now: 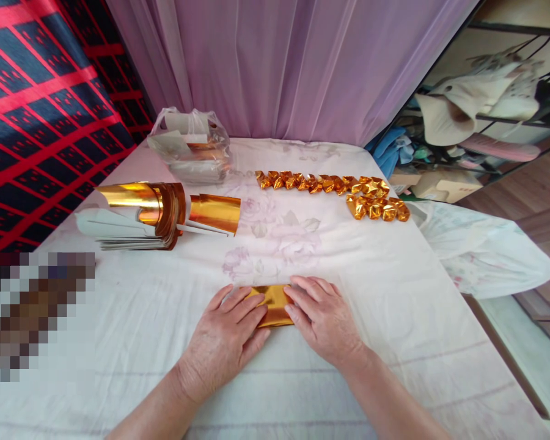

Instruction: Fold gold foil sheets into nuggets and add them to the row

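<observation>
A folded sheet of gold foil paper (275, 304) lies flat on the white flowered cloth (376, 287) near the front. My left hand (229, 339) presses on its left part with fingers spread flat. My right hand (323, 318) presses on its right part the same way. Only the middle strip of the paper shows between my hands.
A curled stack of gold foil sheets (160, 211) lies at the left. A clear plastic bag (190, 146) with more sheets sits at the back left. Rows of several folded gold pieces (334, 186) lie at the back right. A shelf with shoes (481, 110) stands to the right.
</observation>
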{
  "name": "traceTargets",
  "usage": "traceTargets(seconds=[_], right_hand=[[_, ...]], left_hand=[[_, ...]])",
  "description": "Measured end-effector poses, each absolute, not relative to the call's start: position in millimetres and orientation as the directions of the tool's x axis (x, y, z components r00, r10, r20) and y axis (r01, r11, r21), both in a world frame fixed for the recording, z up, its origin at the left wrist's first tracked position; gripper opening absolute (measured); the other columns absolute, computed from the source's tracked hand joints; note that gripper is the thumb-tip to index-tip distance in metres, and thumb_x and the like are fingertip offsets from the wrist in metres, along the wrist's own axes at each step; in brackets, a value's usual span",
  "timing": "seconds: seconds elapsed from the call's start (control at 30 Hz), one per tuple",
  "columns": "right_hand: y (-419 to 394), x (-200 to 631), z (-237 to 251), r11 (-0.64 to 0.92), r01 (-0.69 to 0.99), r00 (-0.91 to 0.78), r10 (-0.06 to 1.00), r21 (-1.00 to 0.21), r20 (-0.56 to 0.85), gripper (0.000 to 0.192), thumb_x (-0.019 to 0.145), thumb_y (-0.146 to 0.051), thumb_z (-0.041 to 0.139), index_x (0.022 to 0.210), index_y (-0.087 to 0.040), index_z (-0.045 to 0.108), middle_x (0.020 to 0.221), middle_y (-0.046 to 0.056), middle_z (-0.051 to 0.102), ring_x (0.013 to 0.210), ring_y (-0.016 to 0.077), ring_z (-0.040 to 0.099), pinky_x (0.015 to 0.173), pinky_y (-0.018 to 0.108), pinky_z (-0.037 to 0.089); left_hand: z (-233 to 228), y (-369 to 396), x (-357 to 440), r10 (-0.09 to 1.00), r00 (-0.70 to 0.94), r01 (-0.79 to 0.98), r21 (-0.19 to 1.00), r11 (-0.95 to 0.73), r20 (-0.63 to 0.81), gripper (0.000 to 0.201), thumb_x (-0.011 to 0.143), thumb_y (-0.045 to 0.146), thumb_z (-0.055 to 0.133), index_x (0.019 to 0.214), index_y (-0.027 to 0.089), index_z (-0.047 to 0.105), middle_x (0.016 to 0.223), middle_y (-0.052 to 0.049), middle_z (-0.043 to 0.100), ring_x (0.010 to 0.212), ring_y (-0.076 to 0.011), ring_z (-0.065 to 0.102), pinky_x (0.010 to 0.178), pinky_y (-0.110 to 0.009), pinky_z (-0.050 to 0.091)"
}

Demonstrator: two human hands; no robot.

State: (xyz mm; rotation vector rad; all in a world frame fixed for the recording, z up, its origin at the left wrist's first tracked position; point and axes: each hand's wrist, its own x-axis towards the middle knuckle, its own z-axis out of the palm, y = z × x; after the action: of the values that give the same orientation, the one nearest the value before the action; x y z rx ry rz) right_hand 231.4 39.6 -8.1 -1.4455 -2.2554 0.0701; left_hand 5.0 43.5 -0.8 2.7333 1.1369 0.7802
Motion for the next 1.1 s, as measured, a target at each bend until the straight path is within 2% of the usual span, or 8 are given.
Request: traceTargets(seconds=[0.73, 0.83, 1.03, 1.1], right_hand=[[39.1, 229.3, -4.9, 0.429, 0.865, -0.346, 0.886, -0.261, 0.309, 0.024, 0.094, -0.028, 0.054, 0.111, -0.019, 0.068, 0.117, 0.007, 0.068, 0.104, 0.0235, 0.059, 0.086, 0.038, 0.044], [40.9, 229.7, -5.3, 0.417, 0.861, -0.325, 0.892, -0.292, 0.315, 0.024, 0.095, -0.028, 0.052, 0.11, -0.022, 0.069, 0.116, 0.007, 0.068, 0.103, 0.0227, 0.059, 0.086, 0.038, 0.044], [51.1, 229.5, -10.5, 0.348, 0.823, -0.225, 0.925, -0.449, 0.306, 0.021, 0.095, -0.023, 0.049, 0.095, -0.023, 0.07, 0.102, 0.006, 0.069, 0.095, 0.0204, 0.061, 0.088, 0.037, 0.047], [52.8, 228.4, -12.5, 0.317, 0.836, -0.199, 0.936, -0.449, 0.289, 0.018, 0.092, -0.022, 0.052, 0.099, -0.022, 0.069, 0.103, 0.007, 0.067, 0.096, 0.0215, 0.06, 0.087, 0.038, 0.048]], left_hand=[[0.3, 44.6, 4.3, 0.683, 0.617, 0.638, 0.259, -0.725, 0.391, 0.03, 0.097, 0.037, 0.048, 0.108, 0.018, 0.07, 0.115, -0.006, 0.073, 0.11, -0.0261, 0.064, 0.103, -0.048, 0.045], [0.2, 44.9, 4.6, 0.693, 0.609, 0.638, 0.282, -0.717, 0.385, 0.03, 0.096, 0.036, 0.049, 0.108, 0.019, 0.07, 0.115, -0.006, 0.073, 0.11, -0.0258, 0.064, 0.103, -0.048, 0.046], [-1.9, 45.6, 4.7, 0.715, 0.584, 0.64, 0.323, -0.697, 0.386, 0.029, 0.097, 0.038, 0.049, 0.107, 0.021, 0.07, 0.113, -0.005, 0.073, 0.11, -0.0248, 0.064, 0.103, -0.047, 0.045], [-1.8, 45.9, 4.6, 0.714, 0.586, 0.639, 0.324, -0.698, 0.383, 0.03, 0.097, 0.039, 0.049, 0.107, 0.021, 0.07, 0.112, -0.006, 0.073, 0.111, -0.0245, 0.063, 0.104, -0.047, 0.044]])
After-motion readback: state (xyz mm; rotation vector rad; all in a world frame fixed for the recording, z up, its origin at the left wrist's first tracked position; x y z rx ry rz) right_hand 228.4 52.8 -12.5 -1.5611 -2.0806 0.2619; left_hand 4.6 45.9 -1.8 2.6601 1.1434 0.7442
